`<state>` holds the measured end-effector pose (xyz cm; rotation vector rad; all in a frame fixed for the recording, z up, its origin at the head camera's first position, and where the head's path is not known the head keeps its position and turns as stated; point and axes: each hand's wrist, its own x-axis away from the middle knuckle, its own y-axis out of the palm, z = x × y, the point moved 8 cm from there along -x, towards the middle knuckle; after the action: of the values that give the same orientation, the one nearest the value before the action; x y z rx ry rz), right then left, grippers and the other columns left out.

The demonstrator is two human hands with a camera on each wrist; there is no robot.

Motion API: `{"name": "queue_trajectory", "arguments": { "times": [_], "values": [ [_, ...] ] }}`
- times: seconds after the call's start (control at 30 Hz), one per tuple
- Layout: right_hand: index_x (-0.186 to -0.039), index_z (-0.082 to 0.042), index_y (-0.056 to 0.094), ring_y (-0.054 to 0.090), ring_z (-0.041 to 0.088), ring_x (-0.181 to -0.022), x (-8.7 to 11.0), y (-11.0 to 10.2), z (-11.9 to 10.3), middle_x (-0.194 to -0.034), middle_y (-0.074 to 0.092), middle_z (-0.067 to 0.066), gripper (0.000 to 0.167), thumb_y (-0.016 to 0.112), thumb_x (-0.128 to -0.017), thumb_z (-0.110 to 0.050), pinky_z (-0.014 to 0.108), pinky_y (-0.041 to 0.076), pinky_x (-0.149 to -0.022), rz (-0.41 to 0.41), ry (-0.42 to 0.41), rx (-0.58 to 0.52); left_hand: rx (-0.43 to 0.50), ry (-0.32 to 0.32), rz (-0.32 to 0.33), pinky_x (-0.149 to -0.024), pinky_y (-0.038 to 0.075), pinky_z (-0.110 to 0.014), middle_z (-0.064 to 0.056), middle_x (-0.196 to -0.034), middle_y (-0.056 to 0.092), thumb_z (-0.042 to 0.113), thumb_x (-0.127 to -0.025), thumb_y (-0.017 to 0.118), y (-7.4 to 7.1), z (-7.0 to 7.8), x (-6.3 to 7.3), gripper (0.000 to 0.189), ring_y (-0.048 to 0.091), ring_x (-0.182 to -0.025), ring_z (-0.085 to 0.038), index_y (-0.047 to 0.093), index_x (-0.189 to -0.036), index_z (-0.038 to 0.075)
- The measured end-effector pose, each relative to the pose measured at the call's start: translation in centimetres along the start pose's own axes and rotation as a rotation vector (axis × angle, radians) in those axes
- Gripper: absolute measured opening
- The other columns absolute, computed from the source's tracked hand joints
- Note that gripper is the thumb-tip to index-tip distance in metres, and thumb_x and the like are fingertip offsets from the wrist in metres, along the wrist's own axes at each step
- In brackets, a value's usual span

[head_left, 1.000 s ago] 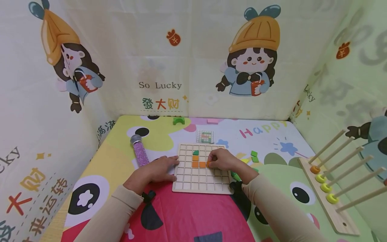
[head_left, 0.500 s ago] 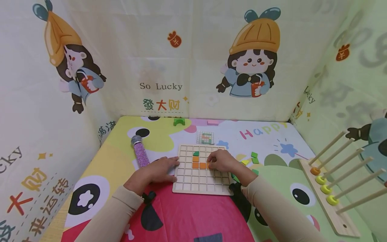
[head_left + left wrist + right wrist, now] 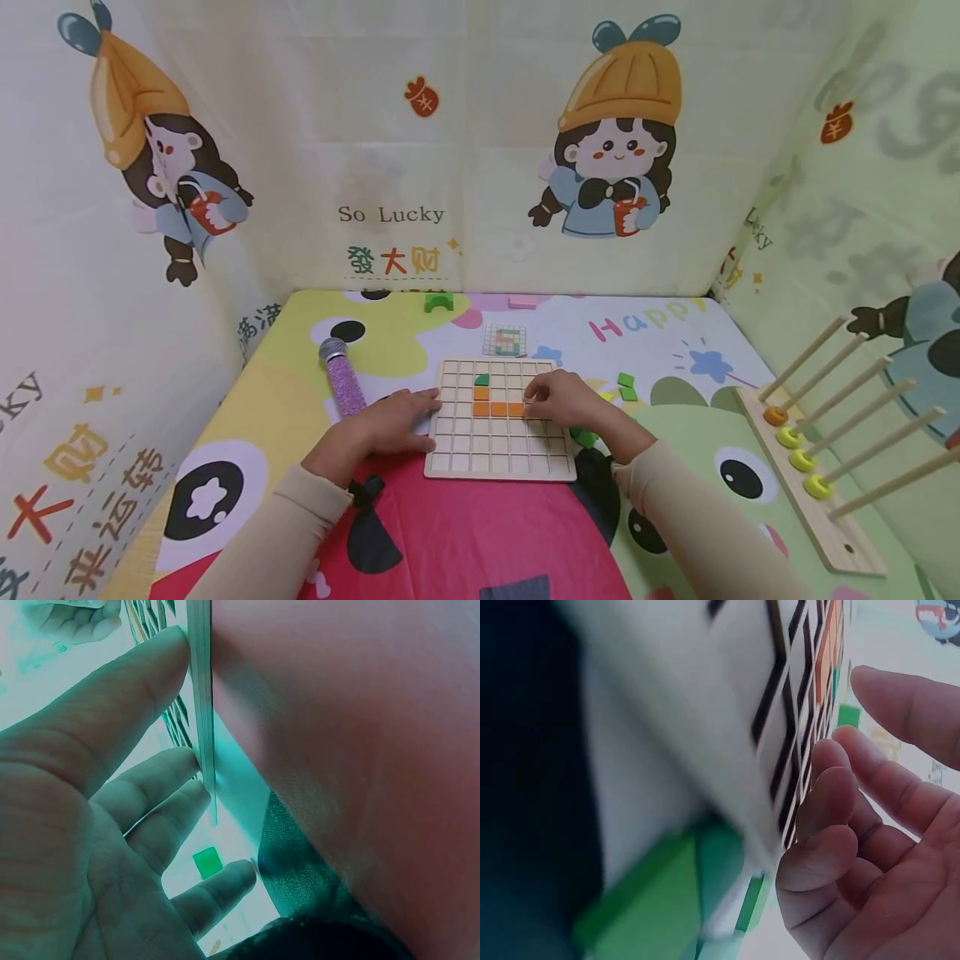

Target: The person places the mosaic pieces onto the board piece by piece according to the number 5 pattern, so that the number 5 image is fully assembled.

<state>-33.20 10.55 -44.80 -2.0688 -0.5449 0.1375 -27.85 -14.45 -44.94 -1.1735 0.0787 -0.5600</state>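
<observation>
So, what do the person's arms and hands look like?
The left hand and right hand are bare, with no gloves or rings showing. The left sleeve and right sleeve are long and plain beige, ending near the wrists.

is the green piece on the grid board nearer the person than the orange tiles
No, in the head view the green piece sits beyond the orange tiles, toward the far edge of the wooden grid board.

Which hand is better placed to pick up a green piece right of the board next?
Probably the right hand: it is over the right half of the board, nearer those green pieces, and appears to hold nothing. The left hand touches the board's left edge, farther from them.
</observation>
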Motion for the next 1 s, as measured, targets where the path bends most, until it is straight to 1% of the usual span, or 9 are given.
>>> {"name": "queue_trajectory", "arguments": {
  "times": [0.17, 0.33, 0.4, 0.47, 0.57, 0.63, 0.73, 0.87, 1.0],
  "values": [
    [-0.107, -0.011, 0.074, 0.06, 0.014, -0.077, 0.5, -1.3, 1.7, -0.086, 0.069, -0.001, 0.019, 0.075, -0.092, -0.023, 0.032, 0.052, -0.071, 0.026, 0.031, -0.028, 0.015, 0.001, 0.01, -0.12, 0.039, -0.056, -0.012, -0.164, 0.042, 0.028, -0.088, 0.082, -0.1, -0.1, 0.3, 0.07, 0.038, -0.148, -0.046, 0.056, -0.149, 0.008],
    [-0.112, -0.005, 0.074, 0.06, 0.016, -0.077, 1.3, -2.7, 3.5, -0.092, 0.07, 0.004, 0.025, 0.075, -0.093, -0.022, 0.033, 0.051, -0.069, 0.059, 0.021, 0.0, 0.017, 0.007, 0.011, -0.12, 0.039, -0.056, -0.012, -0.164, 0.042, 0.029, -0.088, 0.082, 0.0, -0.1, 0.4, 0.07, 0.039, -0.148, -0.045, 0.056, -0.149, 0.008],
    [-0.115, -0.003, 0.073, 0.063, 0.019, -0.08, 1.6, -3.3, 4.2, -0.095, 0.072, 0.008, 0.028, 0.074, -0.094, -0.021, 0.036, 0.054, -0.071, 0.066, 0.021, 0.007, 0.011, 0.013, 0.012, -0.119, 0.039, -0.056, -0.012, -0.164, 0.042, 0.029, -0.088, 0.082, 0.1, -0.1, 0.3, 0.069, 0.039, -0.148, -0.045, 0.056, -0.149, 0.008],
    [-0.118, -0.001, 0.072, 0.066, 0.024, -0.085, 1.9, -3.8, 5.0, -0.1, 0.073, 0.012, 0.03, 0.072, -0.095, -0.021, 0.041, 0.056, -0.075, 0.072, 0.033, 0.015, 0.005, 0.016, 0.012, -0.119, 0.039, -0.055, -0.011, -0.164, 0.042, 0.029, -0.088, 0.081, 0.2, -0.2, 0.2, 0.069, 0.04, -0.148, -0.045, 0.056, -0.149, 0.009],
    [-0.119, 0.0, 0.072, 0.068, 0.029, -0.093, 2.1, -4.5, 6.2, -0.105, 0.074, 0.016, 0.031, 0.072, -0.096, -0.021, 0.047, 0.058, -0.082, 0.084, 0.071, 0.032, 0.005, 0.014, 0.01, -0.12, 0.039, -0.055, -0.01, -0.164, 0.042, 0.03, -0.089, 0.081, 0.3, -0.3, 0.1, 0.069, 0.04, -0.148, -0.044, 0.056, -0.149, 0.01],
    [-0.12, -0.001, 0.072, 0.068, 0.03, -0.094, 2.1, -4.8, 6.8, -0.106, 0.074, 0.017, 0.032, 0.072, -0.096, -0.021, 0.048, 0.058, -0.084, 0.09, 0.097, 0.046, 0.006, 0.01, 0.008, -0.121, 0.038, -0.054, -0.01, -0.165, 0.041, 0.03, -0.089, 0.08, 0.3, -0.4, 0.1, 0.069, 0.039, -0.149, -0.044, 0.056, -0.15, 0.01],
    [-0.12, -0.003, 0.073, 0.067, 0.028, -0.092, 1.7, -4.8, 7.2, -0.106, 0.074, 0.017, 0.031, 0.073, -0.095, -0.021, 0.046, 0.058, -0.082, 0.083, 0.103, 0.062, 0.004, 0.01, 0.008, -0.121, 0.037, -0.055, -0.01, -0.165, 0.041, 0.03, -0.089, 0.08, 0.2, -0.4, 0.1, 0.068, 0.039, -0.149, -0.044, 0.056, -0.15, 0.01],
    [-0.12, -0.006, 0.075, 0.065, 0.025, -0.086, 1.0, -4.2, 6.8, -0.101, 0.074, 0.015, 0.03, 0.074, -0.093, -0.02, 0.042, 0.056, -0.077, 0.063, 0.05, 0.088, 0.002, 0.023, 0.009, -0.121, 0.037, -0.056, -0.011, -0.164, 0.042, 0.029, -0.089, 0.08, 0.1, -0.3, 0.1, 0.067, 0.039, -0.148, -0.046, 0.056, -0.149, 0.009],
    [-0.116, -0.009, 0.077, 0.062, 0.022, -0.08, 0.5, -3.7, 6.5, -0.094, 0.072, 0.01, 0.026, 0.076, -0.092, -0.02, 0.039, 0.052, -0.072, 0.075, 0.033, 0.128, 0.005, 0.037, 0.011, -0.121, 0.037, -0.056, -0.012, -0.164, 0.042, 0.029, -0.089, 0.08, 0.1, -0.2, 0.1, 0.067, 0.039, -0.148, -0.046, 0.056, -0.148, 0.007]
  ]
}}
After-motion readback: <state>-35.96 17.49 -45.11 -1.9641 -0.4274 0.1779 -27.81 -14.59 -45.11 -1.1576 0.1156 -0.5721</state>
